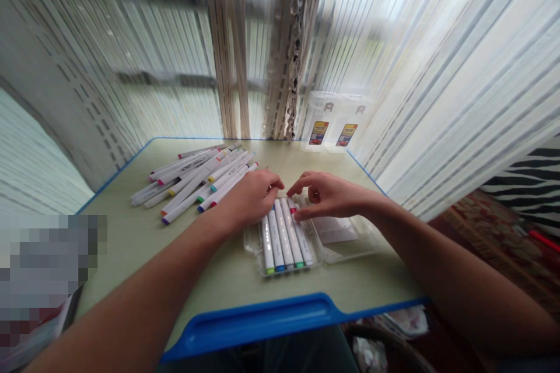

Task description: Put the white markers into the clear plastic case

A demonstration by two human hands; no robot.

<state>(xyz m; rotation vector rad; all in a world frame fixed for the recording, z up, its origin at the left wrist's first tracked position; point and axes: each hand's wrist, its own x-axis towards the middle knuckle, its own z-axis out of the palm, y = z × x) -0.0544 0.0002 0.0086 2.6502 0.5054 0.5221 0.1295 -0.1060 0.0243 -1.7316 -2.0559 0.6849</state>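
Note:
An open clear plastic case lies on the table before me, with several white markers side by side in it. Their lower ends show green, blue and grey tips. At the case's upper left, my left hand is open with fingers bent and thumb apart, near the marker tops. My right hand is open over the upper right; its thumb is by a marker with a red band, and its index finger reaches to the case's top edge. Whether the fingertips press on anything is hard to tell.
A loose pile of white markers with coloured ends lies at the left. The case's clear lid spreads right. Two clear labelled cases stand at the back by string curtains. A blue rim edges the table.

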